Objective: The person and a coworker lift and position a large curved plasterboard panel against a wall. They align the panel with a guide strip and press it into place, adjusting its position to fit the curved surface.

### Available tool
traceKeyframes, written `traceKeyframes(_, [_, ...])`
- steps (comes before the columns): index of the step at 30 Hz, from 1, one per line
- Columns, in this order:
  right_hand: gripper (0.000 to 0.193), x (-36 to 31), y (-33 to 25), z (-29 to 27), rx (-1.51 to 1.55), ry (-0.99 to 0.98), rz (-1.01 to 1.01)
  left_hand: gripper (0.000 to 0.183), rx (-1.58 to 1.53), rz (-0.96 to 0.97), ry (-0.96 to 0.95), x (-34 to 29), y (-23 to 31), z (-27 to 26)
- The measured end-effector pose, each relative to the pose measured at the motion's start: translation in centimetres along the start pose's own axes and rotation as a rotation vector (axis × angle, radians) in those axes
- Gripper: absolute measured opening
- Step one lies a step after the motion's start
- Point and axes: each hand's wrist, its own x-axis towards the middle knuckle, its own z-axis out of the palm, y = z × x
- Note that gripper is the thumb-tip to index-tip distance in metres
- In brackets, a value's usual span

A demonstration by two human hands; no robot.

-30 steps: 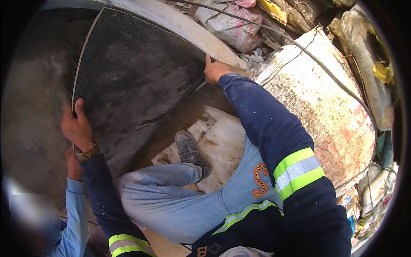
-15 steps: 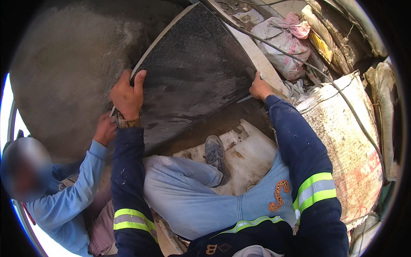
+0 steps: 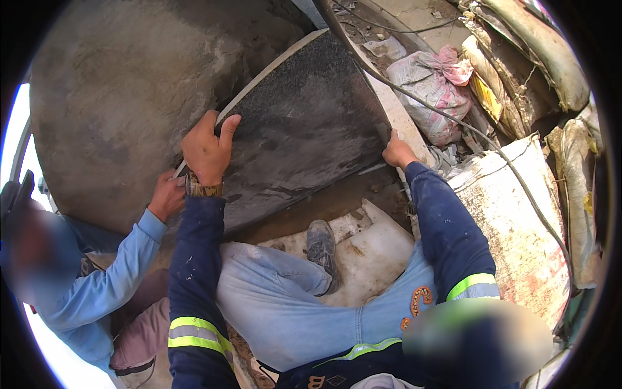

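A large dark stone slab (image 3: pixel 295 129) with a pale cut edge leans tilted in front of me. My left hand (image 3: pixel 208 152) is closed round its left edge, thumb lying on the dark face. At the slab's right edge, my right hand (image 3: pixel 400 152) grips with its fingers partly hidden. Just below my left hand, a co-worker's hand (image 3: pixel 168 196) holds the same left edge. The slab's lower edge is close to wet-looking ground beyond my boot (image 3: pixel 322 253).
Left of the slab rises a big grey rough surface (image 3: pixel 116 110). A pale beam (image 3: pixel 408 120) runs along its right side. A cable (image 3: pixel 447 110) crosses past a tied sack (image 3: pixel 433 94) and a large white sack (image 3: pixel 512 207). The co-worker's blue sleeve (image 3: pixel 107 285) is close at left.
The slab's far corner has come slightly nearer and to the right, partly with a shift of the view. Both my hands and the co-worker's hand keep their hold.
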Motion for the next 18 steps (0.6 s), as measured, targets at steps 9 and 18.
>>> traceKeyframes(9, [0.080,-2.1,-1.6,-1.8,-0.020,0.008,0.067,0.056,-0.011,0.066,0.029,-0.5,0.1,-0.8])
traceKeyframes(18, [0.064,-1.4,-1.1,-2.2,0.107,0.294,-0.114,0.057,-0.027,0.050,0.036,0.1,-0.5,-0.4])
